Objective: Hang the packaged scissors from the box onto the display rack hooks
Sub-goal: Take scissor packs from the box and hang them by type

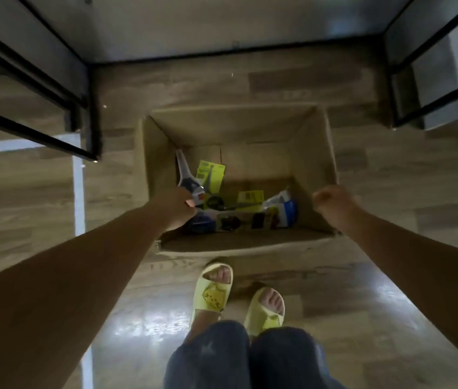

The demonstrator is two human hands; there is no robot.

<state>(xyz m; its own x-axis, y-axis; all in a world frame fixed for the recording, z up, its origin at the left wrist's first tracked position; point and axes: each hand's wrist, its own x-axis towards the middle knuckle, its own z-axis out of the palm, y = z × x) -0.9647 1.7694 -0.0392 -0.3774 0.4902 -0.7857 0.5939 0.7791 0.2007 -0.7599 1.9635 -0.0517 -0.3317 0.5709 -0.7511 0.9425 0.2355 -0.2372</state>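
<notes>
my left hand (176,207) is closed around a packaged scissors (187,176) at the left inside the open box (316,153) on the floor (390,192). more packs (250,214) lie on the box bottom. my right hand (333,204) is curled shut, empty, above the box's right wall.

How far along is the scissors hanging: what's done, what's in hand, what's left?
Done: cannot tell; no hooks or hung packs are in view, only the rack's black frame. In hand: the left hand is closed on a scissors pack inside the cardboard box; the right hand, loosely closed, is at the box's right wall and holds nothing visible. Left: several packs lie on the box bottom.
</notes>
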